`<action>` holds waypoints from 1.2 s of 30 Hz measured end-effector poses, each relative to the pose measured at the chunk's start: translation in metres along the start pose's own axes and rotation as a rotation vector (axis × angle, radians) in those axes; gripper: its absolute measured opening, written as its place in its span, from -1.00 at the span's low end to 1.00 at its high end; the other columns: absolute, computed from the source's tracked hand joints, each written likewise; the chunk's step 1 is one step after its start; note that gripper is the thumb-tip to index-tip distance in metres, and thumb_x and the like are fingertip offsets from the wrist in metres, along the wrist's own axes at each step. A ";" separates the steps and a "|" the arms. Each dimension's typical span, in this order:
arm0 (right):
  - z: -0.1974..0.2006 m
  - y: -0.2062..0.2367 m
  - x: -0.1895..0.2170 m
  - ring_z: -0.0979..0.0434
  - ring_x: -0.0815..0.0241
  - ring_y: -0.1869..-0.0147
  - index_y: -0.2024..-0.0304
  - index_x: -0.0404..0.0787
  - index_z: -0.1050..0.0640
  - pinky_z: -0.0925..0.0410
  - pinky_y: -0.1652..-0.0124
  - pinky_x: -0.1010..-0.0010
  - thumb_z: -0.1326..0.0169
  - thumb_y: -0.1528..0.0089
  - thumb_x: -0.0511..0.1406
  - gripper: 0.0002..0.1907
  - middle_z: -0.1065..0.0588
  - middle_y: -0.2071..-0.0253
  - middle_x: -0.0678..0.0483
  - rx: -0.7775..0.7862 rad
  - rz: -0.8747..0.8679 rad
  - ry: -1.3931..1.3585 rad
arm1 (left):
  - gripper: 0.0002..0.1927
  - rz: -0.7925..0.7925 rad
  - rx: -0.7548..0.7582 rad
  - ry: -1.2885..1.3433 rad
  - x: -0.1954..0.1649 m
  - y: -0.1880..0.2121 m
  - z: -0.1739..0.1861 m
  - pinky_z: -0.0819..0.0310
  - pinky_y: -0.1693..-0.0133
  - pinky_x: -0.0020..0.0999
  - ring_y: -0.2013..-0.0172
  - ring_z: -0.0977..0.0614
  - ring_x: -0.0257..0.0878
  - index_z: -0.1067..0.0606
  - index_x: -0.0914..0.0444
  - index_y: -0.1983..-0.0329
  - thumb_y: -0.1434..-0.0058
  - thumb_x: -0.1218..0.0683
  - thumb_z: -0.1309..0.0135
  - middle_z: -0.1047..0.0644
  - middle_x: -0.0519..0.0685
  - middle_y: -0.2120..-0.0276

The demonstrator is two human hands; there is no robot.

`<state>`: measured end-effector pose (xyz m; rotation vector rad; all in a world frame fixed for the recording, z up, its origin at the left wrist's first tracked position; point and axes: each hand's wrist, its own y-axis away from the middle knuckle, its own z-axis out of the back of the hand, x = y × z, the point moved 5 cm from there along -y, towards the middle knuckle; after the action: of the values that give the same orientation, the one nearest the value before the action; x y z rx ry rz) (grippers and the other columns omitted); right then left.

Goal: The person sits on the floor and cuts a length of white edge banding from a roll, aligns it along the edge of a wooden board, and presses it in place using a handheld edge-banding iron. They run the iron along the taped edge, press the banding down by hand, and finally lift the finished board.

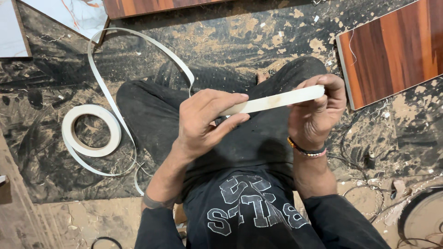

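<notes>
The left hand [205,121] and the right hand [318,110] are both pinching a stretch of white edge strip [277,100], holding it level above the person's crossed legs. The strip seems to be trailing back, behind the left hand, in a loop to the white roll [74,138] lying on the dusty floor [230,41]. A wood-grain board [397,50] is lying just right of the right hand.

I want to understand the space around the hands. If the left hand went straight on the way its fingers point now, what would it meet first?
The left hand points along the white strip toward the right hand, which grips the strip's far end. It would probably meet that hand first; both seem about equally deep, though depth is unclear.
</notes>
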<state>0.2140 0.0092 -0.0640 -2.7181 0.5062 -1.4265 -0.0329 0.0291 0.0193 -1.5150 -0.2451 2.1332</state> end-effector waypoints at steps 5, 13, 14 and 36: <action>0.003 -0.002 0.000 -0.43 0.26 0.34 -0.10 -0.31 -0.47 -0.39 0.35 0.48 -0.26 -0.37 -0.24 -0.63 -0.44 0.31 0.03 -0.007 0.011 -0.015 | -0.63 -0.065 0.006 -0.047 -0.003 -0.002 0.001 -0.54 0.19 -0.32 0.20 -0.68 -0.19 -0.57 0.26 -0.02 -0.18 0.15 -0.42 -0.64 -0.04 0.14; 0.003 -0.002 -0.001 -0.47 0.26 0.31 -0.10 -0.32 -0.46 -0.41 0.27 0.48 -0.25 -0.38 -0.27 -0.64 -0.47 0.32 0.04 -0.002 -0.025 -0.042 | -0.63 -0.109 -0.034 -0.052 -0.005 -0.004 0.002 -0.51 0.23 -0.32 0.26 -0.66 -0.20 -0.57 0.26 0.00 -0.17 0.16 -0.43 -0.64 -0.04 0.15; 0.003 -0.002 -0.002 -0.49 0.27 0.31 -0.12 -0.31 -0.46 -0.41 0.27 0.48 -0.25 -0.38 -0.27 -0.64 -0.48 0.32 0.03 0.003 -0.031 -0.042 | -0.63 -0.109 -0.036 -0.053 -0.005 -0.003 0.002 -0.52 0.23 -0.32 0.25 -0.66 -0.20 -0.57 0.26 -0.01 -0.17 0.16 -0.43 -0.64 -0.04 0.15; -0.040 0.028 0.007 -0.60 0.14 0.09 0.10 -0.29 -0.44 -0.47 0.09 0.40 -0.32 -0.27 -0.35 -0.69 -0.56 0.19 -0.06 0.265 0.026 0.249 | -0.67 -0.132 0.029 -0.135 -0.017 -0.002 -0.019 -0.64 0.00 -0.24 0.02 -0.69 -0.08 -0.54 0.28 -0.06 -0.26 0.16 -0.34 -0.62 0.02 0.05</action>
<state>0.1781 -0.0144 -0.0398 -2.3382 0.3300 -1.6994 -0.0106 0.0199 0.0277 -1.3034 -0.3499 2.1258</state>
